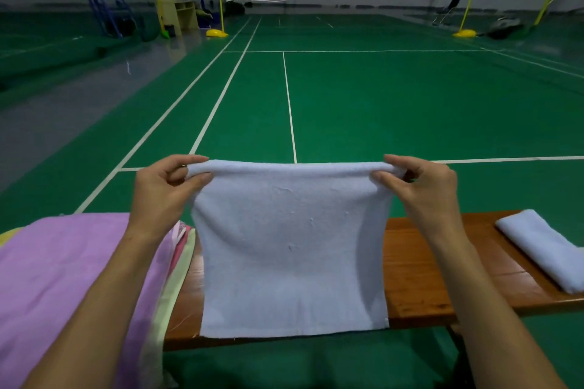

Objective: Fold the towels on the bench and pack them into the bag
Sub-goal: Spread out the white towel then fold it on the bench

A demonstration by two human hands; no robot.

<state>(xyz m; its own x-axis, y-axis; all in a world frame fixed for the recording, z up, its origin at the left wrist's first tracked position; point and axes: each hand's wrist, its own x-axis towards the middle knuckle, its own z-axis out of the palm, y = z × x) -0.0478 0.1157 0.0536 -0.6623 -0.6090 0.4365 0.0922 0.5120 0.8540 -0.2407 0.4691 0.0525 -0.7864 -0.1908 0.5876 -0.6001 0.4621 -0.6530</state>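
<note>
In the head view, a pale blue towel is held up over the wooden desk, its upper folded edge raised and its lower edge lying at the desk's near rim. The left corner of that edge is pinched by the left hand, thumb over curled fingers; the right corner is pinched likewise by the right hand. Each grip is closed on the cloth. A folded pale blue towel lies on the desk at the right. A stack of towels, purple on top, is seen at the left. A green court floor lies beyond.
</note>
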